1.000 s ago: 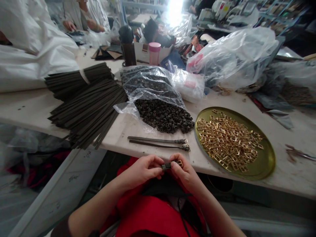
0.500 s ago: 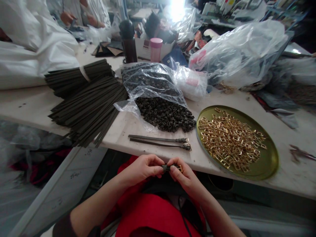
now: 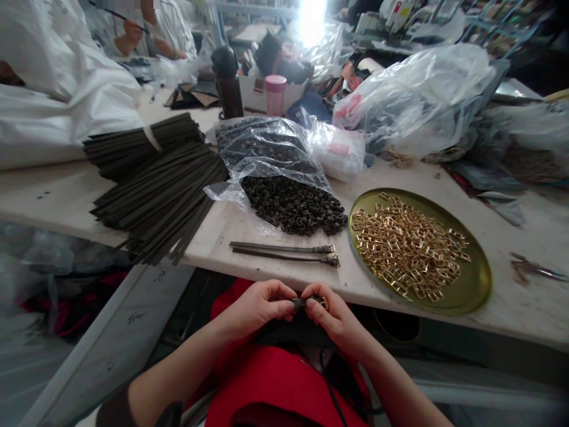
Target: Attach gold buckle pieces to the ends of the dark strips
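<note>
Just off the table's front edge, my left hand [image 3: 274, 301] and my right hand [image 3: 323, 308] pinch a short visible stretch of dark strap [image 3: 299, 303] between them. A gold buckle [image 3: 325, 303] pokes out past my right fingers; the rest of the strap is hidden. On the table ahead lie two dark straps [image 3: 280, 255] side by side, their gold buckles pointing right. Behind them, small dark strap loops [image 3: 297, 207] spill from a clear plastic bag [image 3: 271, 142]. Many loose gold buckles [image 3: 409, 249] fill a round gold tray [image 3: 475, 290] at the right.
Bundles of dark strips [image 3: 155, 196] fan out at the left. A dark bottle [image 3: 229, 86] and a pink-lidded container [image 3: 275, 98] stand behind the bag. Pliers [image 3: 537, 268] lie at the far right. Across the table, another person's hands [image 3: 131, 35] hold a thin tool.
My hands keep nearly the same pinch on the strap. The view has shifted slightly, so the tray appears further left. The other person's hand and thin tool have moved.
</note>
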Demonstrator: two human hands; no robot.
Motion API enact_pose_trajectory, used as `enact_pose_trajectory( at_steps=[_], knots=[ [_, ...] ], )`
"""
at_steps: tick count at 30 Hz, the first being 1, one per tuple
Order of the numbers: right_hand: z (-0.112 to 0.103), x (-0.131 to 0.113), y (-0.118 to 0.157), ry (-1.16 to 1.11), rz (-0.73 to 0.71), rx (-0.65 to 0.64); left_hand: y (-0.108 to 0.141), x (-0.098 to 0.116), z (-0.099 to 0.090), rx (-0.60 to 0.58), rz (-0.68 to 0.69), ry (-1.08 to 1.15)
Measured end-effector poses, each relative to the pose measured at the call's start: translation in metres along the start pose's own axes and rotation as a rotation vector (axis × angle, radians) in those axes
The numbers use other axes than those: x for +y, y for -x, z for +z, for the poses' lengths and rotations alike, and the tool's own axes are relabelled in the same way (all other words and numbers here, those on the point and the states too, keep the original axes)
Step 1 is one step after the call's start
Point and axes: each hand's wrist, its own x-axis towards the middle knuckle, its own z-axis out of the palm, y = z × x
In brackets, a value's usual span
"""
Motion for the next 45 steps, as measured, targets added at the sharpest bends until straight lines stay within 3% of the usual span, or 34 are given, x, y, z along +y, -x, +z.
enact_pose_trajectory(
  at_steps=[5,15,33,40,45],
  knots=[
    [0.003,-0.004,0.006,0.102,-0.037,-0.021,0.002,-0.001,0.004,0.013,0.007,-0.036],
    [0.020,0.009,-0.001,0.272,-0.051,0.275,-0.002,0.000,0.008,0.052,0.092,-0.264],
    [0.008,0.008,-0.002,0.375,-0.094,0.014,-0.011,-0.010,0.004,0.002,0.041,-0.118],
    [0.010,0.013,-0.002,0.281,-0.128,0.088,-0.007,-0.001,-0.004,-0.115,0.014,-0.022],
    [0.013,0.011,0.003,0.292,-0.123,0.089,-0.009,-0.006,-0.004,-0.060,-0.024,-0.025]
  ],
)
